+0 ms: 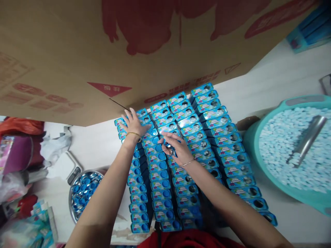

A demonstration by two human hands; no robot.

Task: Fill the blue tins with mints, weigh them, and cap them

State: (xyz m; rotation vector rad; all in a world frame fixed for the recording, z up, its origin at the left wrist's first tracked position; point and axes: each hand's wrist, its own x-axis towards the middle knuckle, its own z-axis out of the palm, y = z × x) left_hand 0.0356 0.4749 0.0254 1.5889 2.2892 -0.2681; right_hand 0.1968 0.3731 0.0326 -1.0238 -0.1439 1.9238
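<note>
Several rows of small blue tins (pixel 207 137) stand packed together on the white table (pixel 271 82). My left hand (pixel 133 124) lies flat, fingers spread, on the tins at the far left of the block. My right hand (pixel 176 147) rests over a tin in the middle rows, with a small round blue cap pinched in its fingertips. The left rows of tins (pixel 141 187) show blue caps in their round holes, while the right rows (pixel 240 162) show open dark holes.
A large cardboard box (pixel 103 48) leans over the far side of the tins. A metal bowl of blue caps (pixel 84 193) sits at left. A teal basin of small pale candies (pixel 292 148) with a metal scoop (pixel 307 139) is at right. Bags and wrappers clutter the left edge.
</note>
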